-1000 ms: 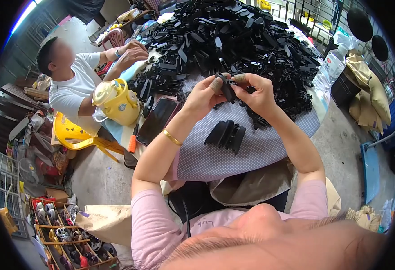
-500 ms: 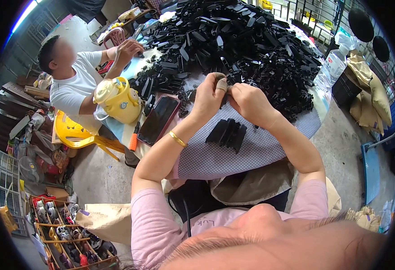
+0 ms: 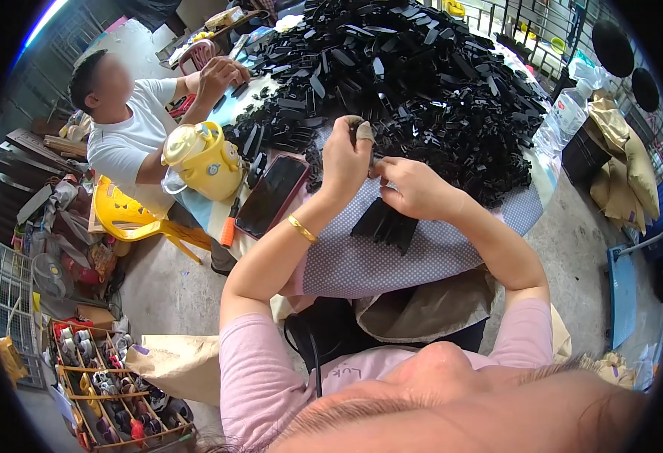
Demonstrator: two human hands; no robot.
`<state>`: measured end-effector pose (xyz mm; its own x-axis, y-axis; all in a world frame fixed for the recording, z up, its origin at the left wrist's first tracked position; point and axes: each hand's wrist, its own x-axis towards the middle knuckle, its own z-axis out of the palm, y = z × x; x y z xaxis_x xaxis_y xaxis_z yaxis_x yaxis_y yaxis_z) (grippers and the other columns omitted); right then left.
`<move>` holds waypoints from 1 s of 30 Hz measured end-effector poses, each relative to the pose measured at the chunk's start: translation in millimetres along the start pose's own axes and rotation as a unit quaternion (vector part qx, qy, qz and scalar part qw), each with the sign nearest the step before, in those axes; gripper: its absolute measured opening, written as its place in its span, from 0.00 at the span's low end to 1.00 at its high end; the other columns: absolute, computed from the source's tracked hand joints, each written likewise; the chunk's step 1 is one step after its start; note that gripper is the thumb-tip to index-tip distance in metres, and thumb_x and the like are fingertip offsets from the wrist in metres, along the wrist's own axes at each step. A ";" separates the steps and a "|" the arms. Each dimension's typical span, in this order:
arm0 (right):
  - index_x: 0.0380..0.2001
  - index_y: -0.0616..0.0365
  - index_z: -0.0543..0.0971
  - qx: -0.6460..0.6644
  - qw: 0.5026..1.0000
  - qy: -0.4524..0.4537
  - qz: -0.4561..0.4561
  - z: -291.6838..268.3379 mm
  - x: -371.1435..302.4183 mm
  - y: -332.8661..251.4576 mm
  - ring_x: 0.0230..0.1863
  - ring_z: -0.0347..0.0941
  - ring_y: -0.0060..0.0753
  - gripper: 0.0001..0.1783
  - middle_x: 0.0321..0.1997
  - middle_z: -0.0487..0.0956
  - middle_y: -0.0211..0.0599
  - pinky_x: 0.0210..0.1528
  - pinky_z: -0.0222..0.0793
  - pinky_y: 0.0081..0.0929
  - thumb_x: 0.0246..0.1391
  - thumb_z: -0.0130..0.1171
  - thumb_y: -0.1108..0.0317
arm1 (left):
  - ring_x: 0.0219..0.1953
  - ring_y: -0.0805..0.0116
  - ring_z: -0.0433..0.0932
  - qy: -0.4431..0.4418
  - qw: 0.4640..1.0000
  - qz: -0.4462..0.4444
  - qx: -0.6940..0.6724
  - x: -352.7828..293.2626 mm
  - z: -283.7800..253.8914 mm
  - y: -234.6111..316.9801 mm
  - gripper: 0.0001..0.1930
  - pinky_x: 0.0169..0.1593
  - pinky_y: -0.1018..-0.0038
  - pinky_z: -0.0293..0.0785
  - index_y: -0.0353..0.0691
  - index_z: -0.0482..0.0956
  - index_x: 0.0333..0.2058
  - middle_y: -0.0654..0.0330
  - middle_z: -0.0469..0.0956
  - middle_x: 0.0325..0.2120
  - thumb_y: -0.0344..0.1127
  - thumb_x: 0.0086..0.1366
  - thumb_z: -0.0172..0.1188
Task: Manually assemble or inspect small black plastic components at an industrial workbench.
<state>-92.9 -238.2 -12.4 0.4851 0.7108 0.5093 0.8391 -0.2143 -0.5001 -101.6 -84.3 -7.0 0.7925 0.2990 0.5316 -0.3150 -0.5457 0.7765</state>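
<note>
My left hand (image 3: 346, 158), with a tan finger cover (image 3: 365, 132) on one digit, is closed over the cloth at the near edge of a big heap of black plastic pieces (image 3: 392, 75). A small dark piece, mostly hidden by the fingers, is in its grip. Just right of it, my right hand (image 3: 420, 187) pinches at the lower end of what looks like the same black piece (image 3: 372, 167). Below the right hand, several long black pieces (image 3: 386, 226) lie side by side on the dotted grey cloth (image 3: 331, 264).
Left on the table are a phone (image 3: 273, 196), an orange-handled tool (image 3: 228, 230) and a yellow jug (image 3: 205, 162). A co-worker in a white shirt (image 3: 131, 121) handles something small beyond them. A plastic bottle (image 3: 565, 113) stands right. An open brown sack (image 3: 422, 309) hangs below the table edge.
My right hand has moved slightly down, toward the row of black pieces, and its fingers have shifted. My left hand has turned more upright. The co-worker's hands have moved slightly.
</note>
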 end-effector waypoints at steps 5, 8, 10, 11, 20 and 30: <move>0.34 0.61 0.78 -0.228 0.971 0.073 0.007 -23.3 5.5 26.8 0.34 0.72 0.41 0.12 0.31 0.76 0.38 0.36 0.69 0.35 0.42 0.56 0.72 | 0.24 0.67 0.75 -0.238 0.964 -0.050 0.112 -5.6 -27.1 -4.7 0.13 0.30 0.73 0.70 0.32 0.72 0.37 0.53 0.76 0.22 0.38 0.60 0.55; 0.37 0.57 0.78 -0.274 0.956 0.105 -0.004 -21.0 5.7 42.0 0.37 0.70 0.36 0.14 0.31 0.76 0.33 0.42 0.64 0.33 0.44 0.60 0.66 | 0.27 0.62 0.76 -0.432 0.888 -0.035 0.157 -13.9 -37.8 8.6 0.15 0.33 0.70 0.71 0.33 0.73 0.37 0.52 0.76 0.24 0.41 0.61 0.54; 0.41 0.52 0.77 -0.347 0.935 0.064 -0.025 -9.0 8.3 46.3 0.37 0.70 0.33 0.18 0.30 0.76 0.31 0.45 0.60 0.34 0.45 0.61 0.63 | 0.31 0.52 0.76 -0.468 0.862 0.048 0.190 -15.9 -35.8 15.0 0.17 0.38 0.65 0.71 0.34 0.75 0.36 0.49 0.77 0.27 0.45 0.63 0.52; 0.41 0.50 0.77 -0.368 0.929 0.042 -0.010 -4.2 7.1 50.3 0.36 0.70 0.31 0.17 0.29 0.76 0.29 0.46 0.57 0.33 0.45 0.61 0.61 | 0.36 0.46 0.74 -0.495 0.844 0.025 0.206 -7.0 -34.7 20.6 0.18 0.41 0.61 0.70 0.36 0.77 0.35 0.47 0.77 0.30 0.47 0.63 0.49; 0.26 0.53 0.75 -0.383 0.922 0.048 0.040 -2.2 13.5 52.5 0.31 0.72 0.35 0.03 0.25 0.75 0.33 0.42 0.61 0.33 0.44 0.57 0.70 | 0.41 0.53 0.73 -0.384 0.864 0.245 0.213 83.5 4.8 -53.6 0.14 0.45 0.65 0.70 0.37 0.78 0.37 0.51 0.76 0.34 0.30 0.47 0.62; 0.41 0.65 0.75 -0.119 0.972 0.196 0.051 -26.9 10.0 46.5 0.27 0.74 0.33 0.17 0.31 0.75 0.40 0.30 0.71 0.22 0.43 0.54 0.78 | 0.38 0.62 0.74 -0.450 0.856 0.139 0.211 79.3 1.6 -38.3 0.17 0.44 0.70 0.71 0.36 0.75 0.37 0.55 0.75 0.33 0.33 0.46 0.64</move>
<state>-42.4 -259.2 -11.7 0.5862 0.3785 0.7163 0.7923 -0.4524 -0.4093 -25.8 -40.9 4.9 0.8585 -0.5101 0.0521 -0.4912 -0.7890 0.3689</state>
